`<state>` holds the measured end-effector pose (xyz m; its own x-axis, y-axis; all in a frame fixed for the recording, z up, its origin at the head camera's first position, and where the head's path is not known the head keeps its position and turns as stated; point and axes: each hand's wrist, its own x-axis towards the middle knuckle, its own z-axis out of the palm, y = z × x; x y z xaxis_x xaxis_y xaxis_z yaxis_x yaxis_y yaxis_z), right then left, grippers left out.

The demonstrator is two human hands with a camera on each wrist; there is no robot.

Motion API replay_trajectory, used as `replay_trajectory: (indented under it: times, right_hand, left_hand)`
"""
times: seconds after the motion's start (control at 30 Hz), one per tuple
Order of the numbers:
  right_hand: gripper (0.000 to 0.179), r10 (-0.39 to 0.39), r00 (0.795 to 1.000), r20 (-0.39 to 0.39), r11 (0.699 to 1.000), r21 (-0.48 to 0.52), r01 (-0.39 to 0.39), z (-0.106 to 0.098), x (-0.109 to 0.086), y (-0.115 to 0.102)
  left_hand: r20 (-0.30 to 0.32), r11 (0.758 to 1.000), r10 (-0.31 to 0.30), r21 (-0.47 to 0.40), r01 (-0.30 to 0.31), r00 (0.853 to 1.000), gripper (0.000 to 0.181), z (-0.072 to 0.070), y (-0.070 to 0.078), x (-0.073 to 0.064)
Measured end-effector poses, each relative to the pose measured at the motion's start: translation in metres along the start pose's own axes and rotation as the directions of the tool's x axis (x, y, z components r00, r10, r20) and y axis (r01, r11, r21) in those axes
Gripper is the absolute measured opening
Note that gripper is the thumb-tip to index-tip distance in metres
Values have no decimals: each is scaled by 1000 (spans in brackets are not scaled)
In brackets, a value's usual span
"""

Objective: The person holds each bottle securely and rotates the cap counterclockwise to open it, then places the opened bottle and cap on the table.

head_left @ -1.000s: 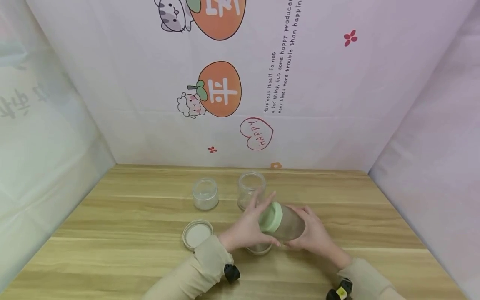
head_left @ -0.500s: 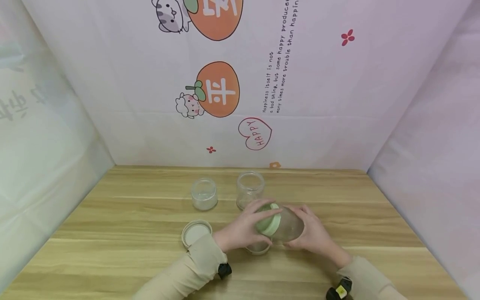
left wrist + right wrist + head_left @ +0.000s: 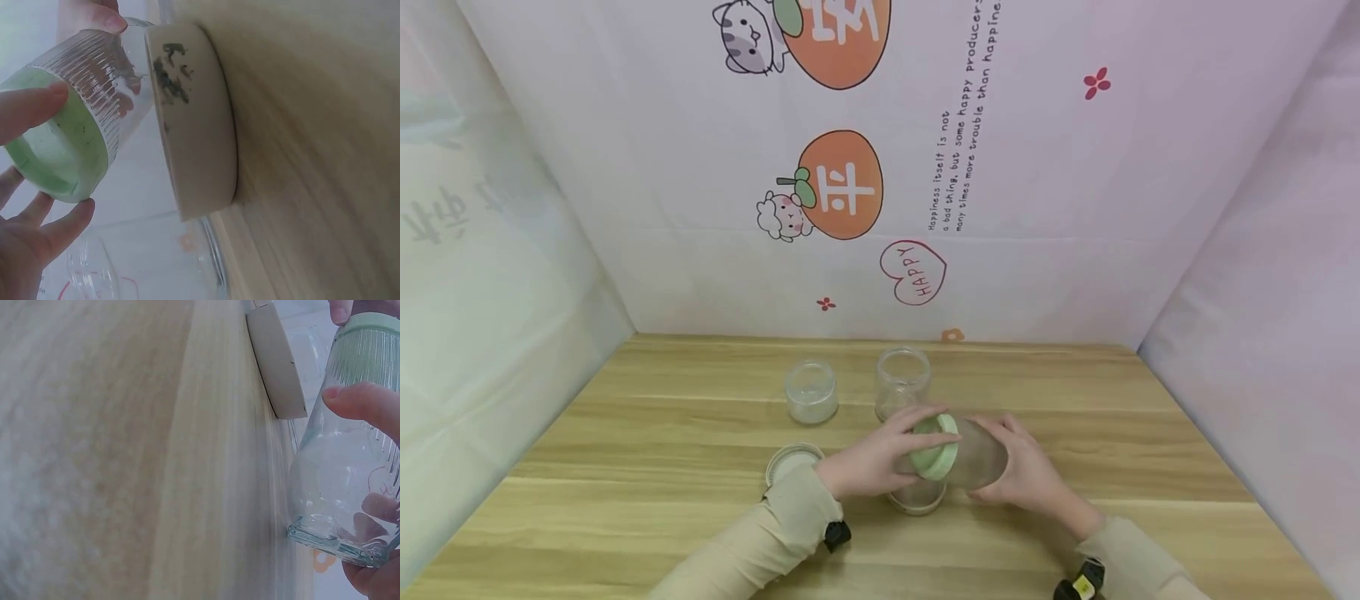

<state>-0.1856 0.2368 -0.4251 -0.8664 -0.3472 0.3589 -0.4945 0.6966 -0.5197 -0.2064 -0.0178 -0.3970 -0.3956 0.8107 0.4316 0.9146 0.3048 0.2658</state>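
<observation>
A clear ribbed glass jar (image 3: 981,458) with a pale green lid (image 3: 932,462) lies tilted on its side in my two hands, above the table. My left hand (image 3: 876,458) grips the lid, thumb on one side and fingers on the other, as the left wrist view shows at the lid's rim (image 3: 94,144). My right hand (image 3: 1030,475) holds the jar's base end, the thumb along the glass in the right wrist view. Beneath the jar a cream lid (image 3: 197,125) with dark scuffs sits on the table, partly hidden in the head view.
A short clear glass jar (image 3: 811,400) and a taller one (image 3: 902,375) stand open behind the hands. Another cream lid (image 3: 790,458) lies at the left, partly covered by my sleeve. The wooden table (image 3: 1150,467) ends at printed white cloth walls (image 3: 1037,275).
My left hand's fingers were spread and have come down round the green lid. The left wrist has turned and shifted left; the right hand stays on the jar in about the same place.
</observation>
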Motion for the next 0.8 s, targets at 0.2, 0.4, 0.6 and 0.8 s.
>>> replay_trajectory:
  times: [0.2,0.4,0.6,0.8]
  right_hand:
    - [93,-2,1000,1,1000,3,2,0,1,-1]
    - [93,-12,1000,12,1000,1,12,0,1,-1]
    - [92,-24,1000,11,1000,-2,24,0,1,-1]
    - [95,-11,1000,11,1000,-17,11,0,1,-1]
  left_hand:
    - [-8,993,-104,-58,103,995,68,0,1,-1]
    - [-23,975,-188,-123,184,982,69,0,3,-1]
    - [-5,945,-272,-190,266,962,72,-1,6,1]
    - [38,871,-367,-338,357,930,74,-2,10,2]
